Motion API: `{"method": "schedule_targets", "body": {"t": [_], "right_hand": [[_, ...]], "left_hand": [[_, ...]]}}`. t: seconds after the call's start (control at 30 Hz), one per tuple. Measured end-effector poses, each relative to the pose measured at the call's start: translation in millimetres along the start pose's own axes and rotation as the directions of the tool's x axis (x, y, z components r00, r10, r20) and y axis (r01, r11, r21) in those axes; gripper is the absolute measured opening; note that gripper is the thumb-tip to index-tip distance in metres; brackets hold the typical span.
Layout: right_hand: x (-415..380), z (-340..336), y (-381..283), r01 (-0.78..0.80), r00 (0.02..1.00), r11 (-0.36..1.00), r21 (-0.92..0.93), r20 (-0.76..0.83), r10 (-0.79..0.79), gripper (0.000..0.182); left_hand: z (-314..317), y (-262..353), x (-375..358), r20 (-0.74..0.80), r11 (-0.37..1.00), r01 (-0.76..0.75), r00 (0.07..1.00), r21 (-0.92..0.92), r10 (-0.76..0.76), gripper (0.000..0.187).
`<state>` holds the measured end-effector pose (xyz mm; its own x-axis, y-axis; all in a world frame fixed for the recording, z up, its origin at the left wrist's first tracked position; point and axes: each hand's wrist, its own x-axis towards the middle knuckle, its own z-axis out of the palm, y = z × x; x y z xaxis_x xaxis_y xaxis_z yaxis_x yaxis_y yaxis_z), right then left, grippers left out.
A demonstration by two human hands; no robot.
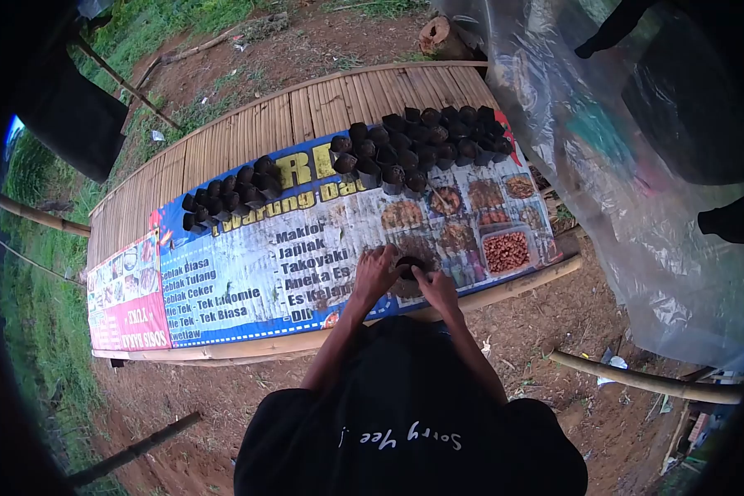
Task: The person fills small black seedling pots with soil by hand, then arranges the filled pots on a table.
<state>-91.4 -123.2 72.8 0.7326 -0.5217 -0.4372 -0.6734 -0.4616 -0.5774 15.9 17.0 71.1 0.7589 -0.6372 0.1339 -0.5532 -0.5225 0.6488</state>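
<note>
A small black bag stands on the printed banner near the table's front edge, between my two hands. My left hand, fingers curled, touches the bag's left rim. On the other side my right hand has its fingers bent at the bag's right rim. Some loose dark soil lies around the bag. To the right sits a clear plastic tub full of reddish-brown seeds or nuts. Many black bags stand in rows behind my hands, and another group stands farther left.
The banner covers much of a bamboo-slat table. A transparent plastic sheet hangs at the right. Bamboo poles stick out near the table, with bare soil and grass around it. A cut log lies behind.
</note>
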Motion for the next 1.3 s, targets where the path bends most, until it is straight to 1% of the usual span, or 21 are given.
{"method": "schedule_targets", "body": {"t": [0.03, 0.1, 0.17, 0.23, 0.3, 0.37, 0.43, 0.5, 0.53, 0.57, 0.63, 0.7, 0.77, 0.8, 0.87, 0.97, 1.03, 1.13, 1.17, 1.23, 1.3], "right_hand": [[4, 6, 4, -0.007, 1.0, 1.0, 0.01, 0.026, 0.007, 0.052], [12, 19, 11, -0.013, 0.999, 1.0, 0.023, 0.053, 0.011, 0.05], [18, 30, 18, 0.092, 0.983, 0.994, -0.066, -0.155, -0.101, 0.039], [13, 12, 6, 0.136, 0.968, 0.985, -0.103, -0.198, -0.154, 0.035], [14, 6, 1, 0.175, 0.949, 0.975, -0.138, -0.241, -0.204, 0.03], [23, 2, 2, 0.242, 0.876, 0.943, -0.23, -0.366, -0.314, 0.027], [29, 3, 10, 0.254, 0.88, 0.932, -0.258, -0.338, -0.334, 0.027], [36, 1, 5, 0.273, 0.88, 0.921, -0.28, -0.314, -0.356, 0.026], [34, -2, 2, 0.294, 0.855, 0.914, -0.28, -0.351, -0.383, 0.026], [29, -4, -1, 0.314, 0.828, 0.907, -0.281, -0.386, -0.406, 0.026], [35, 4, 9, 0.306, 0.846, 0.913, -0.271, -0.362, -0.391, 0.028], [41, 6, 7, 0.307, 0.855, 0.915, -0.262, -0.345, -0.386, 0.031], [23, 0, -4, 0.175, 0.861, 0.971, -0.164, -0.453, -0.232, 0.035], [19, 1, -5, 0.171, 0.861, 0.972, -0.162, -0.455, -0.227, 0.035], [11, 2, -7, -0.014, 0.953, 0.995, -0.094, -0.304, -0.015, 0.039], [5, 6, -7, 0.048, 0.978, 0.998, -0.042, -0.2, -0.055, 0.037], [13, 18, 0, 0.075, 0.971, 0.996, -0.055, -0.221, -0.086, 0.034], [12, 21, 3, 0.151, 0.934, 0.978, -0.144, -0.304, -0.189, 0.028], [11, 17, 0, 0.192, 0.895, 0.957, -0.217, -0.362, -0.262, 0.025], [9, 8, -5, 0.203, 0.89, 0.959, -0.199, -0.372, -0.265, 0.023], [12, 7, -6, 0.209, 0.889, 0.962, -0.177, -0.375, -0.262, 0.021]], "left_hand": [[2, -2, 5, 0.001, 1.0, -0.004, 1.0, -0.001, 0.004, 0.024], [5, -6, 13, 0.122, 0.991, -0.082, 0.99, 0.106, 0.068, 0.022], [8, -7, 18, 0.13, 0.98, -0.107, 0.988, 0.166, 0.086, 0.018], [4, -1, 23, 0.137, 0.964, -0.141, 0.984, 0.225, 0.112, 0.013], [-5, 8, 19, 0.044, 0.984, -0.127, 0.992, 0.125, 0.122, 0.01], [4, -4, 21, 0.101, 0.989, -0.096, 0.991, 0.113, 0.085, 0.011], [8, -5, 12, 0.162, 0.994, -0.046, 0.986, 0.101, 0.029, 0.013], [10, -2, 11, 0.06, 0.999, -0.039, 0.997, 0.037, 0.037, 0.015], [9, 3, 10, 0.058, 0.998, 0.045, 0.997, -0.031, -0.043, 0.015], [11, 4, 7, 0.067, 0.999, 0.042, 0.997, -0.031, -0.04, 0.015], [16, -2, 6, 0.118, 0.992, 0.116, 0.986, 0.048, -0.121, 0.015], [15, -7, 6, 0.133, 0.993, 0.111, 0.984, 0.039, -0.115, 0.015], [13, -8, 1, 0.165, 0.992, 0.125, 0.978, 0.026, -0.127, 0.016], [11, -7, 3, 0.129, 0.993, 0.117, 0.985, -0.013, -0.114, 0.016], [9, -3, 10, 0.089, 0.993, 0.102, 0.991, -0.054, -0.097, 0.017], [12, -3, 18, -0.028, 1.0, 0.009, 1.0, -0.017, -0.009, 0.02], [16, -7, 24, 0.082, 0.991, -0.035, 0.996, 0.126, 0.025, 0.016], [13, -10, 29, 0.129, 0.984, -0.125, 0.986, 0.126, 0.109, 0.015], [11, -8, 30, 0.123, 0.984, -0.128, 0.986, 0.127, 0.113, 0.015], [1, 2, 25, 0.103, 0.997, -0.062, 0.993, 0.047, 0.057, 0.017], [13, -9, 25, 0.116, 0.996, -0.054, 0.992, 0.069, 0.046, 0.017]]}}
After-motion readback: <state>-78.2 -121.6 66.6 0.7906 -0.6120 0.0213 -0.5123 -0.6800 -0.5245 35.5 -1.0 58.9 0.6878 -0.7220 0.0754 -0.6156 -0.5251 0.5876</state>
